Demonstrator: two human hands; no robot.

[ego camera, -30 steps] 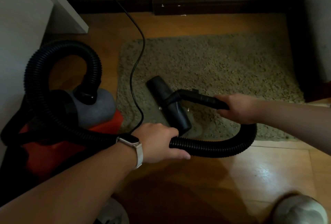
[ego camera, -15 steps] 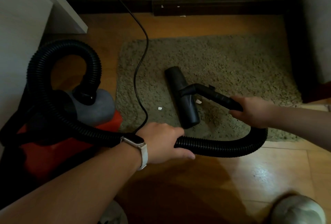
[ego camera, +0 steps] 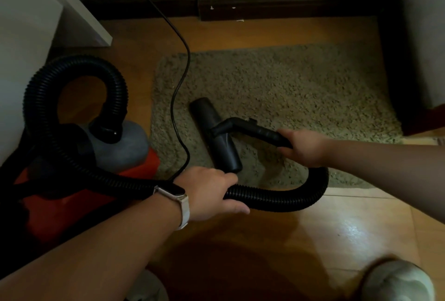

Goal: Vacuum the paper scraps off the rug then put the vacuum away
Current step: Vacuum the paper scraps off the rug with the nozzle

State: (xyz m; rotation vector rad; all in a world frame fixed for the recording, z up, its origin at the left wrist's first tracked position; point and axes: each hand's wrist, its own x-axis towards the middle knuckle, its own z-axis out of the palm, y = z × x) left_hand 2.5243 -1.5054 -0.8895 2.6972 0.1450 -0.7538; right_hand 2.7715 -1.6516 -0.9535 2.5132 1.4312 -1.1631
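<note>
A shaggy tan rug (ego camera: pixel 301 88) lies on the wooden floor. The black floor nozzle (ego camera: pixel 216 134) rests on the rug's near left part. My right hand (ego camera: pixel 304 147) grips the black handle tube (ego camera: pixel 255 129) that joins the nozzle. My left hand (ego camera: pixel 212 190), with a watch on its wrist, grips the black ribbed hose (ego camera: pixel 284 200), which loops from the handle back to the red and grey vacuum body (ego camera: pixel 115 151) at the left. No paper scraps show on the rug.
A black power cord (ego camera: pixel 179 79) runs from the top down across the rug's left edge. White furniture (ego camera: pixel 31 23) stands at the left, a dark baseboard (ego camera: pixel 289 6) at the back, a white wall (ego camera: pixel 426 35) at the right. My shoes (ego camera: pixel 397 281) show at the bottom.
My right hand has drawn the nozzle left and toward me over the rug. The two small white scraps seen beside the nozzle half a second ago are no longer visible. My left hand has barely moved.
</note>
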